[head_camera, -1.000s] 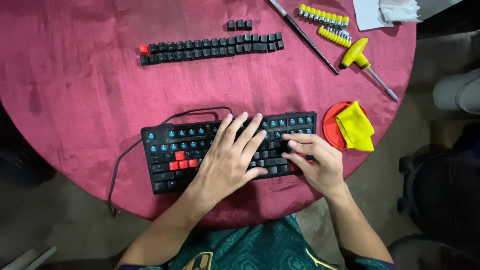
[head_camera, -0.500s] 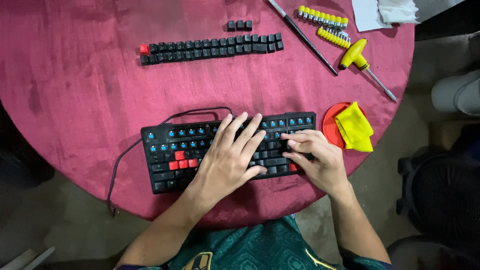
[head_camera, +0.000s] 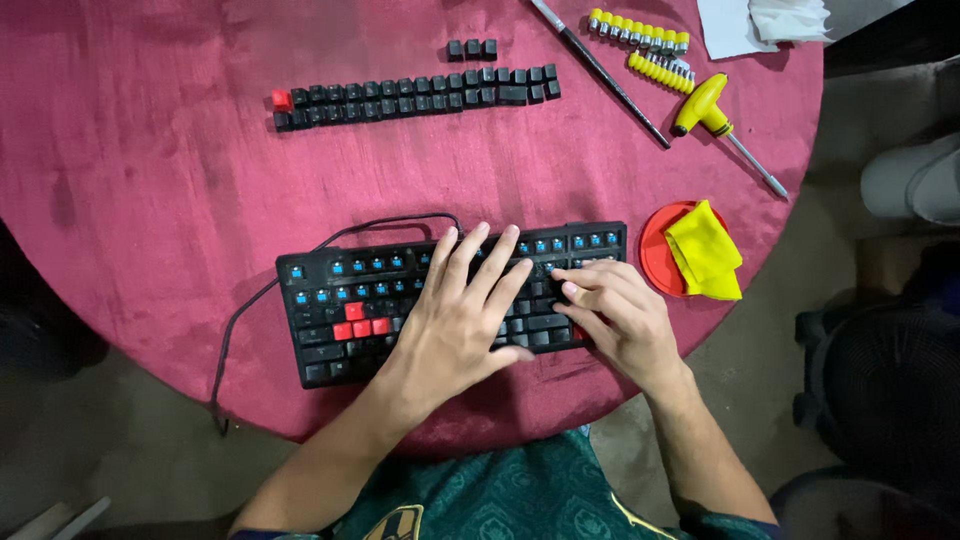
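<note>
Black keyboard (head_camera: 330, 330) near the round table's (head_camera: 120, 180) front edge, left hand (head_camera: 455, 325) flat and spread on its keys, right hand (head_camera: 615, 315) curled, fingertips pinching a keycap, bare cloth up to loose keycap rows (head_camera: 415, 92).

Keyboard (head_camera: 330, 310) at table's (head_camera: 150, 180) near edge, both hands on it: left hand (head_camera: 455, 320) mid, right hand (head_camera: 610, 315) at right end. Keycap rows (head_camera: 415, 95) behind. Dish (head_camera: 655, 250) with cloth (head_camera: 705, 250) right of keyboard. Screwdriver (head_camera: 715, 115), bits (head_camera: 640, 35), rod (head_camera: 600, 70) far right.
</note>
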